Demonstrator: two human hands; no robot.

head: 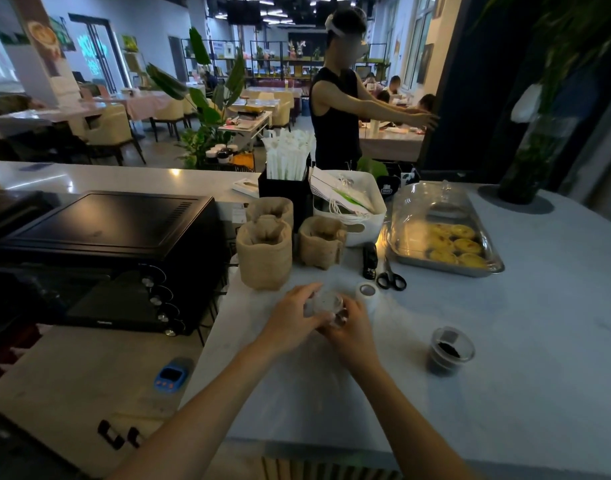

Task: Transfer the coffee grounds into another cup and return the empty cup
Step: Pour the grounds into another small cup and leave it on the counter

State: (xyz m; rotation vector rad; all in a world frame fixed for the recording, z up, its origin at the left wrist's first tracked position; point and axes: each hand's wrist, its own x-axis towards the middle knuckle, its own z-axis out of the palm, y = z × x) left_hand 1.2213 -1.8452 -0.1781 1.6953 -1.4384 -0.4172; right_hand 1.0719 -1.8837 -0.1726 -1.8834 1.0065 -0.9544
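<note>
A small clear plastic cup (326,304) is held just above the pale counter (504,393), tilted, between both hands. My left hand (292,318) wraps its left side and my right hand (349,323) grips it from the right and below. Its inside looks nearly bare, with only a faint dusting. A second clear cup (450,349) stands upright to the right on the counter, apart from my hands, holding dark coffee grounds.
Burlap-wrapped holders (264,252) stand behind my hands. A roll of tape (367,291), scissors (391,277) and a stapler (369,259) lie close by. A covered tray of egg tarts (446,233) is at right, a black oven (103,258) at left. A person stands beyond the counter.
</note>
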